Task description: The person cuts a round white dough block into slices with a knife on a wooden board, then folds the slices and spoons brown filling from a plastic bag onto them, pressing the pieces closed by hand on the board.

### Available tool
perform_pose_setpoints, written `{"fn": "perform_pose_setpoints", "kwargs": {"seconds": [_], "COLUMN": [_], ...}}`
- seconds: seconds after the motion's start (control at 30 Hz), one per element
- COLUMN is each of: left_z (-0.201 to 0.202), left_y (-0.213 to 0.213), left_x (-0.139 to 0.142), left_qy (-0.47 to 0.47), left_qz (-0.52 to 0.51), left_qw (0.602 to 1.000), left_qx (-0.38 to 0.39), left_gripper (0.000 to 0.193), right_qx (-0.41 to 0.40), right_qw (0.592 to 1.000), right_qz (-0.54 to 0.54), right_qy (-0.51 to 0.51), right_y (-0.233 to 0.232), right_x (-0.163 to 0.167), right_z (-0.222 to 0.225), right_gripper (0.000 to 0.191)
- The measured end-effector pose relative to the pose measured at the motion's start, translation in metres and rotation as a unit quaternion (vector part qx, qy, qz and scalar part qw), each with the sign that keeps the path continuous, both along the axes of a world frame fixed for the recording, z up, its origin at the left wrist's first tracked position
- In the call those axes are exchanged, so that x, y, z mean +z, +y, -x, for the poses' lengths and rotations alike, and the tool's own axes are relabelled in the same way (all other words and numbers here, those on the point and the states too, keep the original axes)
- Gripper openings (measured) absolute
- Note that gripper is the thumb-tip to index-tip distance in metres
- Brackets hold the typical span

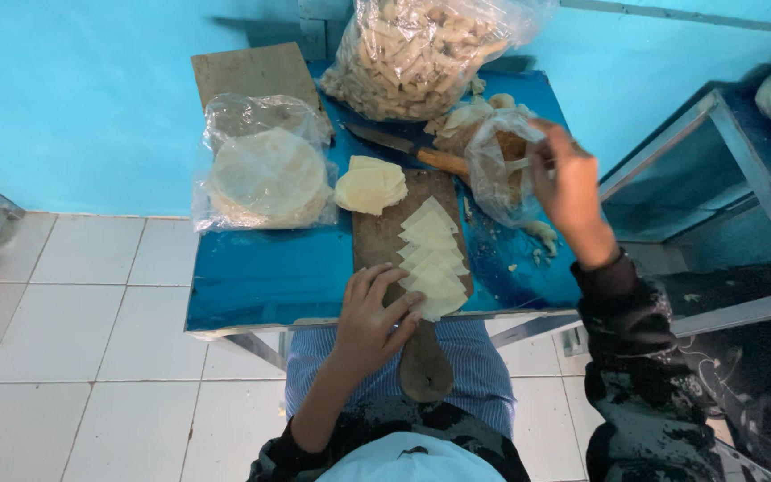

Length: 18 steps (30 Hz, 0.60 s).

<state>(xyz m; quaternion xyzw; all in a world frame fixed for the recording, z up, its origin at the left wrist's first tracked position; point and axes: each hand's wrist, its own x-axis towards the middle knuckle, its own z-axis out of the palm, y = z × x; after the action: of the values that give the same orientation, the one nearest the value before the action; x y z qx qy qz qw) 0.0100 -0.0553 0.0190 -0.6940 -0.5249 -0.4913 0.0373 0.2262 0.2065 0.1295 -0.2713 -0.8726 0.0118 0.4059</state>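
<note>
Working at a small blue worktop, a person fills cut pastry wrappers, and the step in hand appears to be drawing filling from a bag while the next wrapper is held ready. A large clear bag of finished rolls sits well beyond the fingers at the far edge, and a bagged stack of round sheets lies far to the left of them. The long wooden board runs under the left hand, its handle pointing back toward the person. On it a row of pale triangular wrappers overlaps like shingles, its long axis running along the board, tips pointing away. The left hand rests flat, fingers spread narrowly on the nearest wrapper. The right hand pinches a small utensil inside a clear filling bag, fingers closed around it. A knife lies just left of those fingers. The next move likely calls for carrying filling across to the nearest wrapper without spilling.
</note>
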Motion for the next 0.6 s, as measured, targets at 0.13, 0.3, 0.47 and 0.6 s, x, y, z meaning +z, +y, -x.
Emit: {"fn": "perform_pose_setpoints", "kwargs": {"seconds": [0.13, 0.3, 0.47, 0.6], "left_z": [0.0, 0.002, 0.002, 0.001], "left_y": [0.0, 0.002, 0.0, -0.001], "left_x": [-0.001, -0.004, -0.006, -0.006], "left_qy": [-0.001, 0.011, 0.01, -0.004], "left_qz": [0.004, 0.009, 0.011, 0.009], "left_qw": [1.0, 1.0, 1.0, 1.0], "left_qx": [-0.004, -0.006, -0.006, -0.002], "left_gripper": [0.023, 0.023, 0.027, 0.031], "right_qx": [0.049, -0.036, -0.066, -0.051], "right_qw": [0.996, 0.999, 0.997, 0.992], "right_qz": [0.072, 0.029, 0.005, 0.055], "right_qy": [0.0, 0.015, 0.031, 0.106], "right_y": [0.004, 0.006, 0.014, 0.027], "right_x": [-0.006, -0.009, -0.024, -0.037], "right_z": [0.021, 0.015, 0.007, -0.005], "right_gripper": [0.055, 0.05, 0.05, 0.048]}}
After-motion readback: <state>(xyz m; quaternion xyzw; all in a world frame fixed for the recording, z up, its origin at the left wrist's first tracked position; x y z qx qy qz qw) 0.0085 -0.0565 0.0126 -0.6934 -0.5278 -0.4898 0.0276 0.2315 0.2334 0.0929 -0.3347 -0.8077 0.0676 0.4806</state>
